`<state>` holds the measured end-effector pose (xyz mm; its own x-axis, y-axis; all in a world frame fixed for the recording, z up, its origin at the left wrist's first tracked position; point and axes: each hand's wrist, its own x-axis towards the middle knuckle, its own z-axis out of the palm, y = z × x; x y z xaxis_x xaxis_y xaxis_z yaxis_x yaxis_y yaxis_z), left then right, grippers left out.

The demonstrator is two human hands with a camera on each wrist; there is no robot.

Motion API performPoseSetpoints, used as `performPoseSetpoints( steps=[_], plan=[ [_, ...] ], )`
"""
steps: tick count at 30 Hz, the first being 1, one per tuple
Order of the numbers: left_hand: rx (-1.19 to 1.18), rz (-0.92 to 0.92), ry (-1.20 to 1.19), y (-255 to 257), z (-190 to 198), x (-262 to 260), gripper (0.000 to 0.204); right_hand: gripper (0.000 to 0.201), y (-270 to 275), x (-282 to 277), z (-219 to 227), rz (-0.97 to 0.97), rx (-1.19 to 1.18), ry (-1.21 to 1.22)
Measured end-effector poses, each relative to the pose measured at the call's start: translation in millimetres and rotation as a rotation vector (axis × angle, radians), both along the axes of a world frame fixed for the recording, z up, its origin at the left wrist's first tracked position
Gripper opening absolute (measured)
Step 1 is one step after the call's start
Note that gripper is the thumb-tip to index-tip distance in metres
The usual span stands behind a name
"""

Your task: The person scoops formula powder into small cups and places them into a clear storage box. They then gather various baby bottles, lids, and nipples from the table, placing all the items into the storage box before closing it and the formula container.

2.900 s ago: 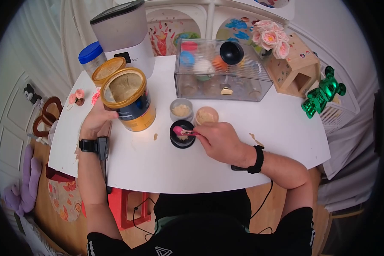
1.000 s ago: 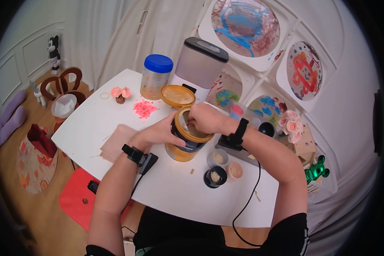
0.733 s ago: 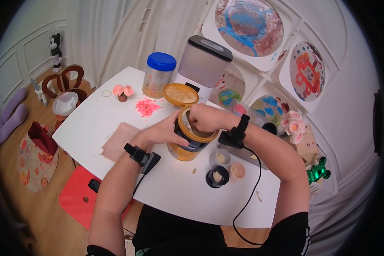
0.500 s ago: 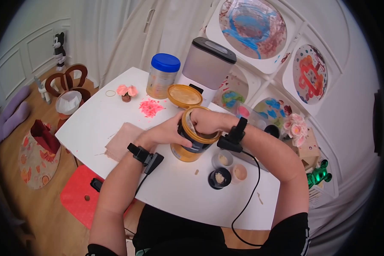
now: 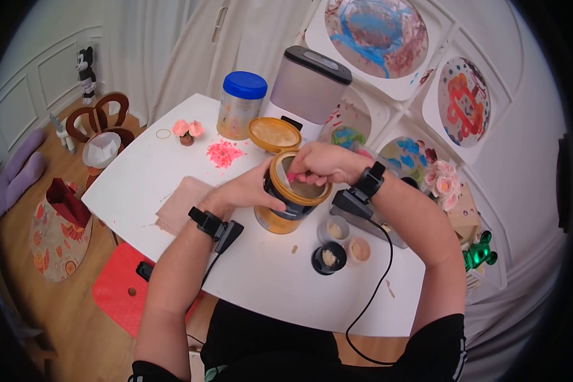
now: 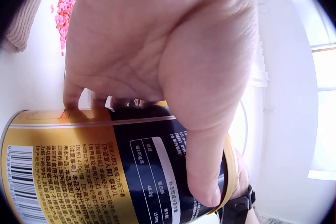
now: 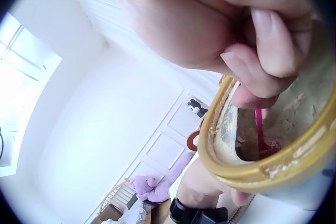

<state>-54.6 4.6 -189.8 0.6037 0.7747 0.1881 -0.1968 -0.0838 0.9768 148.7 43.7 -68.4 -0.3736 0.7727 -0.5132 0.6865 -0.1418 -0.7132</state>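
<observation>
My left hand (image 5: 245, 190) grips a gold and dark blue powder can (image 5: 275, 221) from the left, thumb on the near side. In the left wrist view the label (image 6: 149, 166) with printed text and a barcode faces up close. My right hand (image 5: 325, 162) is at the can's mouth with fingers curled, pinching a pink scoop (image 7: 260, 129). The scoop's lower end sits inside the can, close over the beige powder (image 7: 307, 95). Right of the can stand a grey cup (image 5: 341, 227), a black cup (image 5: 321, 267) and a peach cup (image 5: 363, 251), with pale powder in them.
A gold lid (image 5: 274, 134) leans behind the can, near a blue-lidded jar (image 5: 237, 114) and a tall dispenser (image 5: 309, 86). Pink bits (image 5: 223, 154), a small flower pot (image 5: 187, 132) and a beige cloth (image 5: 183, 204) lie left. A cable (image 5: 379, 280) hangs from my right wrist.
My right hand has gone from over the black cup into the can with the scoop, and has just risen a little to the rim. The head view has turned left.
</observation>
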Motion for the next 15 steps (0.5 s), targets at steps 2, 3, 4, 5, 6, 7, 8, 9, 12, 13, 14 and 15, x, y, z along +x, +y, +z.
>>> performPoseSetpoints(
  steps=[2, 3, 4, 5, 6, 7, 8, 9, 12, 13, 14, 15],
  plan=[
    [-0.002, 0.001, -0.01, -1, 0, 1, 0.124, 0.019, 3, 7, 8, -0.038, -0.032, 0.049],
    [-0.009, 0.004, -0.008, -2, 2, 1, 0.125, 0.019, 5, 11, 11, -0.048, -0.047, 0.072],
    [-0.015, 0.006, -0.006, -3, 4, 0, 0.125, 0.019, 6, 16, 13, -0.059, -0.061, 0.096],
    [-0.021, 0.008, -0.003, -5, 5, 0, 0.125, 0.02, 6, 19, 15, -0.07, -0.075, 0.12],
    [-0.015, 0.011, -0.011, -5, 6, 1, 0.122, 0.02, 3, 20, 16, -0.085, -0.052, 0.106],
    [-0.008, 0.014, -0.02, -6, 6, 1, 0.119, 0.02, 2, 22, 15, -0.095, -0.041, 0.105],
    [-0.001, 0.018, -0.028, -6, 6, 1, 0.116, 0.02, 2, 23, 12, -0.105, -0.029, 0.104],
    [-0.006, 0.023, -0.02, -7, 7, 1, 0.116, 0.021, 1, 25, 11, -0.114, -0.017, 0.104],
    [-0.024, 0.032, 0.004, -10, 11, 1, 0.115, 0.021, -3, 30, 13, -0.148, 0.026, 0.099],
    [-0.03, 0.032, 0.011, -11, 12, 1, 0.115, 0.022, -4, 32, 14, -0.151, 0.035, 0.099],
    [-0.036, 0.031, 0.017, -11, 13, 1, 0.115, 0.022, -4, 35, 15, -0.154, 0.043, 0.1],
    [-0.039, 0.025, 0.006, -10, 12, 2, 0.119, 0.022, -5, 39, 17, -0.158, 0.05, 0.1]
  ],
)
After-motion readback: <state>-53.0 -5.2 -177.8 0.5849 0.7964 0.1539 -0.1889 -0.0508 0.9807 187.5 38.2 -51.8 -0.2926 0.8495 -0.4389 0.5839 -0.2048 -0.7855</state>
